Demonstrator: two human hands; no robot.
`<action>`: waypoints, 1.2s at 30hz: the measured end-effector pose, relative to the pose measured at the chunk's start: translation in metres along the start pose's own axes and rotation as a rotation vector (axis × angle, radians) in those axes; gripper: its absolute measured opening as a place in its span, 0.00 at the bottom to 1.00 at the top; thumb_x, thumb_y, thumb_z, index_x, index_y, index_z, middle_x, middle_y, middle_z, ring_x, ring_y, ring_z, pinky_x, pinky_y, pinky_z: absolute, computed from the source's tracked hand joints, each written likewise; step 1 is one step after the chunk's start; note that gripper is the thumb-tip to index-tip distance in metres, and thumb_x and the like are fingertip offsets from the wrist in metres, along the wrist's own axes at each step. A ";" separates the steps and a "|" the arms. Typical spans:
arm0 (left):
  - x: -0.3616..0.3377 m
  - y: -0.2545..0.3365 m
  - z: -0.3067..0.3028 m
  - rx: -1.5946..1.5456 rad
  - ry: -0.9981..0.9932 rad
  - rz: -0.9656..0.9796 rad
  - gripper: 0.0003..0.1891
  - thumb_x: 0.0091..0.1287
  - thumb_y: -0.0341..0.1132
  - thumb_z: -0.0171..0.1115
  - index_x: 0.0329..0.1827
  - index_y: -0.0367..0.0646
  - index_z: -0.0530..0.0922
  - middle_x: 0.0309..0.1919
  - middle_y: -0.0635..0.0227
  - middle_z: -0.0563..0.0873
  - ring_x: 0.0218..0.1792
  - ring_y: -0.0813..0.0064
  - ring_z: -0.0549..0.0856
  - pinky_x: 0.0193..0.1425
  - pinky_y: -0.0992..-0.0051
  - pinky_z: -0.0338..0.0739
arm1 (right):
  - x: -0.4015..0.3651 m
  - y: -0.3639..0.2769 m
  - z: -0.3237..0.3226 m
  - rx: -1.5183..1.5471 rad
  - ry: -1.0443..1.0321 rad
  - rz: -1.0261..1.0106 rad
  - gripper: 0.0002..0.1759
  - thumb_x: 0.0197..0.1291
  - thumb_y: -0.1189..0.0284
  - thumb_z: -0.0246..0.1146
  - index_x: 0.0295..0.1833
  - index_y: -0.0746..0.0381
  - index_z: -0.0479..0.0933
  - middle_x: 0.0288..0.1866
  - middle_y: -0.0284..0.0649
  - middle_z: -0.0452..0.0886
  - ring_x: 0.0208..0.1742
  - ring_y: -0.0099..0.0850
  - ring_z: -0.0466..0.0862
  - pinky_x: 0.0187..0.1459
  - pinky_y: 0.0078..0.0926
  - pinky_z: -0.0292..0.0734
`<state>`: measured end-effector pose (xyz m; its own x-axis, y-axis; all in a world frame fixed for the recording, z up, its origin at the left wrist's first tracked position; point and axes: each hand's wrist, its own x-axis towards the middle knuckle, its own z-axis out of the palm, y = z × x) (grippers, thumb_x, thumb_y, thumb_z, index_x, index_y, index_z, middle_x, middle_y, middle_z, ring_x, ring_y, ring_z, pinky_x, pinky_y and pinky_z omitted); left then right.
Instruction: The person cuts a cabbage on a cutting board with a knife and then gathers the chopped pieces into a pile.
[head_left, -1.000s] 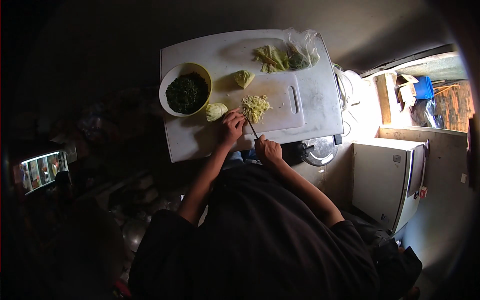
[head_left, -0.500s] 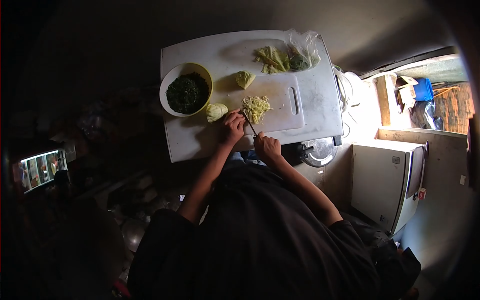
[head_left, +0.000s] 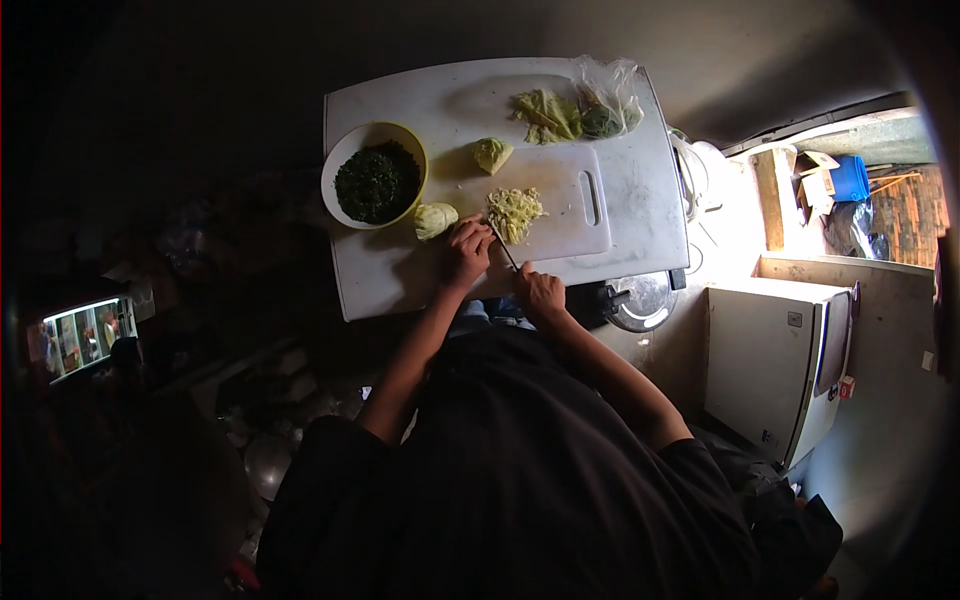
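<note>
Shredded cabbage: pale pile at middle of cutting board, just beyond both hands. Knife slanting from board's near edge up to pile's near-left corner, tip touching or almost touching the shreds. Right hand closed around knife handle, at near edge of worktop. Left hand knuckles up, fingers curled down against pile's left side, beside the blade. Whatever lies beneath hidden, so no telling whether gripping or merely pressing.

Progress, judged from the lay: one modest heap cut fine. Uncut so far:
- cabbage wedge at board's far-left corner
- second wedge off the board, just beside bowl, near left hand
- loose outer leaves further back, beside clear plastic bag with something green inside

Probably less than half of the cabbage done.

Yellow-rimmed bowl left of board, filled with dark chopped greens; that lot apparently finished.

Everything above set on the white worktop. Past its near-right corner and lower down, a metal pot lid. White cabinet further right, in bright light. Lit screen far left, in the dark.
</note>
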<state>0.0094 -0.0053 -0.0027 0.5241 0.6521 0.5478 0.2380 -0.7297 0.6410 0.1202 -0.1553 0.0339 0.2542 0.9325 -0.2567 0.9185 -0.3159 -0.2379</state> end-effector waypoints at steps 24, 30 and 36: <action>0.002 0.003 -0.006 -0.052 -0.038 -0.013 0.06 0.54 0.24 0.70 0.35 0.35 0.84 0.36 0.58 0.85 0.52 0.52 0.84 0.57 0.60 0.79 | 0.001 0.011 0.006 -0.055 -0.168 0.078 0.22 0.66 0.63 0.55 0.63 0.60 0.67 0.37 0.41 0.83 0.40 0.37 0.86 0.39 0.39 0.76; 0.001 0.003 -0.005 -0.063 -0.040 0.000 0.06 0.55 0.24 0.69 0.35 0.35 0.83 0.37 0.59 0.85 0.53 0.53 0.84 0.57 0.60 0.79 | 0.003 0.002 -0.004 0.072 -0.123 0.078 0.18 0.67 0.61 0.53 0.56 0.61 0.68 0.38 0.47 0.83 0.43 0.46 0.85 0.42 0.45 0.76; 0.001 0.002 -0.007 -0.044 -0.029 0.017 0.06 0.55 0.24 0.69 0.34 0.36 0.83 0.38 0.59 0.85 0.53 0.53 0.83 0.57 0.60 0.79 | 0.002 0.008 0.009 0.118 -0.034 0.062 0.15 0.66 0.61 0.54 0.52 0.59 0.68 0.34 0.46 0.84 0.34 0.49 0.85 0.37 0.50 0.77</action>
<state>0.0047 -0.0050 0.0027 0.5515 0.6327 0.5437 0.1931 -0.7309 0.6546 0.1251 -0.1571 0.0230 0.2971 0.9046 -0.3057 0.8587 -0.3931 -0.3287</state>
